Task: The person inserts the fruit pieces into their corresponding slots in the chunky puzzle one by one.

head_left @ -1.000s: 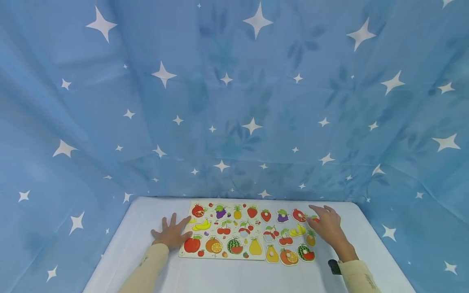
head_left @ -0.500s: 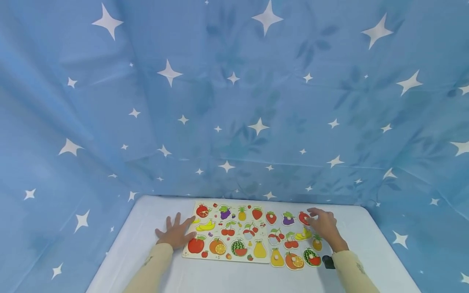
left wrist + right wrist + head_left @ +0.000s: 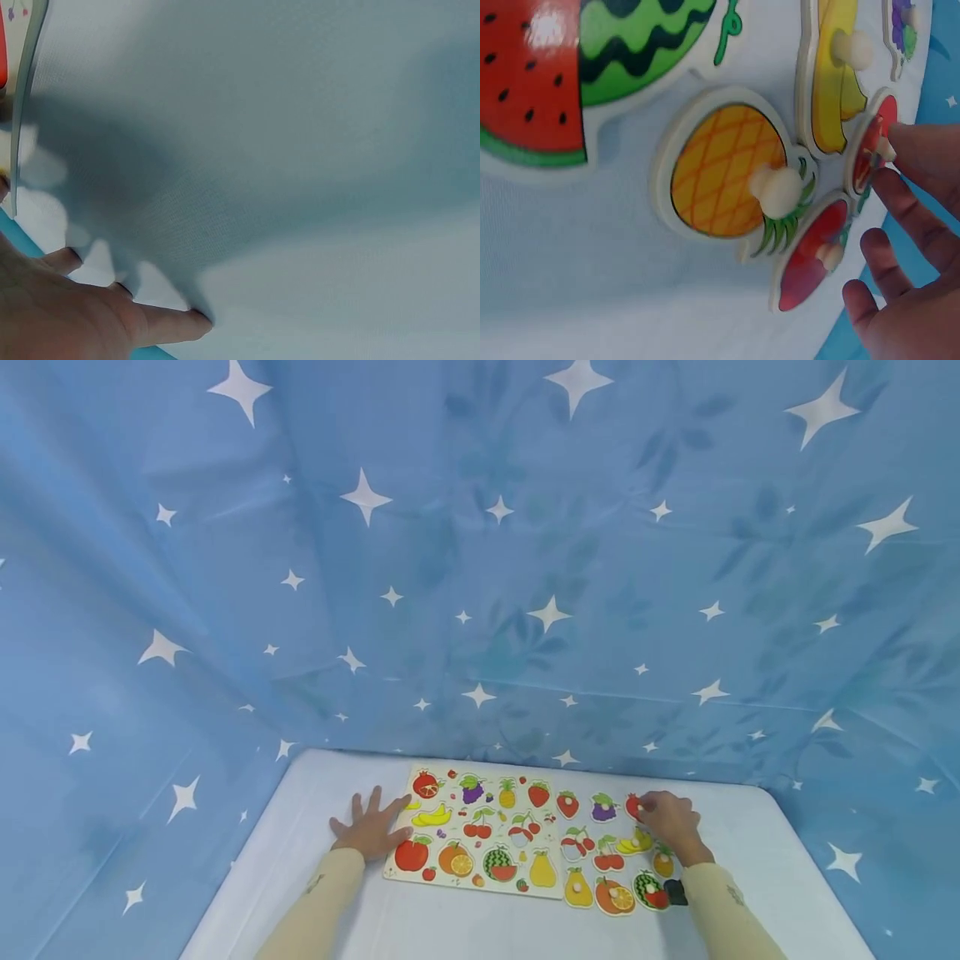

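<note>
Your left hand (image 3: 369,835) lies with fingers spread, thumb and index finger on the left edge of the puzzle board (image 3: 498,888), presumably to steady it. Your right hand (image 3: 675,827) pinches the knob (image 3: 886,148) of the pomegranate piece (image 3: 866,142), just right of the grape piece (image 3: 603,807) on the desk (image 3: 465,927); that knob likely spares you prying at the flat rim, which offers little grip.

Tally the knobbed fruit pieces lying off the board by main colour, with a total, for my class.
Red: 5 (strawberry, pomegranate, cherries, red-and-white fruit, plain red piece seen in the right wrist view)
Yellow or orange: 4 (banana, pear, pineapple, orange)
Purple: 1 (grapes)
Green with red: 1 (watermelon)
Total: 11
</note>
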A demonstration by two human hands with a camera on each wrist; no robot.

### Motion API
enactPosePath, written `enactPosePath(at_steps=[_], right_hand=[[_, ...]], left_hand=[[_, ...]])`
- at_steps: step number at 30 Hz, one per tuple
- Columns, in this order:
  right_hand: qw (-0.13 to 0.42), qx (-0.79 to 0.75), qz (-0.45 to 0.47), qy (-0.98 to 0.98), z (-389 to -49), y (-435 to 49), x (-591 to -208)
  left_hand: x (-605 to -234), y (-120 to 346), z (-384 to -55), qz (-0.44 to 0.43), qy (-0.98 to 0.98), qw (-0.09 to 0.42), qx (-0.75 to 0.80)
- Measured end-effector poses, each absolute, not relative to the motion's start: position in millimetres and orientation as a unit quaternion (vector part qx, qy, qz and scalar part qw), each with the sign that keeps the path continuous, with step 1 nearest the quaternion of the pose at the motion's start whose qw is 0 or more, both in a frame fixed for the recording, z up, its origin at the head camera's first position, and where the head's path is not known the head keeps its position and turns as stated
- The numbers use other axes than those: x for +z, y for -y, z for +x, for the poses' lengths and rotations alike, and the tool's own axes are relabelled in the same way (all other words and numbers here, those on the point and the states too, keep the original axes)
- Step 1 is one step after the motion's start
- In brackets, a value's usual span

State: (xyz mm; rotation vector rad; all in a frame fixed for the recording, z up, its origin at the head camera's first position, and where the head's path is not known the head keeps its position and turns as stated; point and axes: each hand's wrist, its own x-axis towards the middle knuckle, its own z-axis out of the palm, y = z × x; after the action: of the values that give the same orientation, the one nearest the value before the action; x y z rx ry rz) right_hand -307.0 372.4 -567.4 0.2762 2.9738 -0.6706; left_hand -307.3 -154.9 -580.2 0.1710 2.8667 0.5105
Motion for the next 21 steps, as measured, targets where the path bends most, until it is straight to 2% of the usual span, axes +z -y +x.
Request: enactPosePath(at_steps=[8,21], right_hand=[[0.026,-0.216,0.097,-0.971,-309.9,-370.6,-572.9],[0.003,-0.227,0.107,-0.968,-315.4,-369.6,-582.9]], left_hand=[[-591.5,158.5,-316.4,0.055,-0.976,0.115,0.176],[-584.2,157.5,-314.3,0.050,-0.975,0.116,0.181]])
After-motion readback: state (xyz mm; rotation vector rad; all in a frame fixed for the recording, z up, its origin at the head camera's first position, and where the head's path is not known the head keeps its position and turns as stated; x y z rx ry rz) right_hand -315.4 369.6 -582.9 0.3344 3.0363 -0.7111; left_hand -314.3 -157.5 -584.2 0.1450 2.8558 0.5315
